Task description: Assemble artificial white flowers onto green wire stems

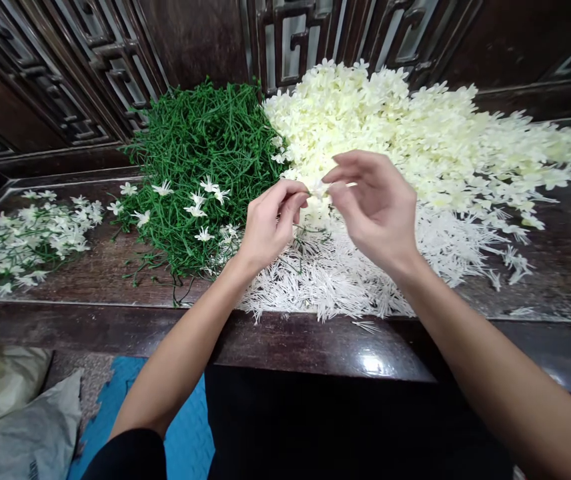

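Thumb and forefinger of my left hand (274, 217) pinch the stem end of a small white artificial flower (318, 188). From the other side, my right hand (378, 207) has its thumb and forefinger tips closed at the blossom; its other fingers curl loosely. The blossom is slightly blurred between the hands. Below them spreads a pile of white plastic stamens (330, 287). Behind lies a large heap of cream petal pieces (365, 113). Left of my left hand is a mound of green plastic stems (205, 140), with several white blossoms on it.
Assembled white flowers with green stems (40, 233) lie at the far left of the dark wooden bench (115, 280). A carved wooden backrest (205, 40) rises behind the heaps. Pale bags (25, 420) and a blue foam mat (185, 427) are on the floor.
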Tool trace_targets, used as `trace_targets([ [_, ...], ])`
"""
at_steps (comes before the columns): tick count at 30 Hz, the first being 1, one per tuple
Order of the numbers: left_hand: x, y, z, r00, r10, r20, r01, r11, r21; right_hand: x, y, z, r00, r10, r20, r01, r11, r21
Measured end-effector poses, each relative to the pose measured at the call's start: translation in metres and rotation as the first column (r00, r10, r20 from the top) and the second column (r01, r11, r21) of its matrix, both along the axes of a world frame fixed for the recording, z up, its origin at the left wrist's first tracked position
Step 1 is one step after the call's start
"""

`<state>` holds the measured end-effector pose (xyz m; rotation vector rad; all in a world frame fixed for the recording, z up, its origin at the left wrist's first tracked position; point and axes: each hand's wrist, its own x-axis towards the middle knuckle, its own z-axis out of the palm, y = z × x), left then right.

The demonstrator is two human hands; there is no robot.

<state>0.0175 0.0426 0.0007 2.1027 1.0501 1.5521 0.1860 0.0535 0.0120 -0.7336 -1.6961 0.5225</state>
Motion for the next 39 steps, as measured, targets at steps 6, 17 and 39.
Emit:
trace_targets([
  [6,-0.011,0.014,-0.007,0.983,-0.050,0.177,0.070,0.992,-0.109,0.014,0.015,-0.002,0.994,0.100,0.035,-0.089,0.970,-0.226],
  [17,-0.013,0.014,-0.003,0.958,-0.078,0.276,0.146,0.961,-0.235,0.004,0.002,0.000,0.919,0.386,-0.076,-0.384,0.839,-0.386],
  [39,-0.099,0.048,-0.001,0.775,0.352,0.525,-0.387,0.921,-0.046,0.011,0.003,0.008,0.923,0.268,0.275,-0.127,0.889,-0.441],
])
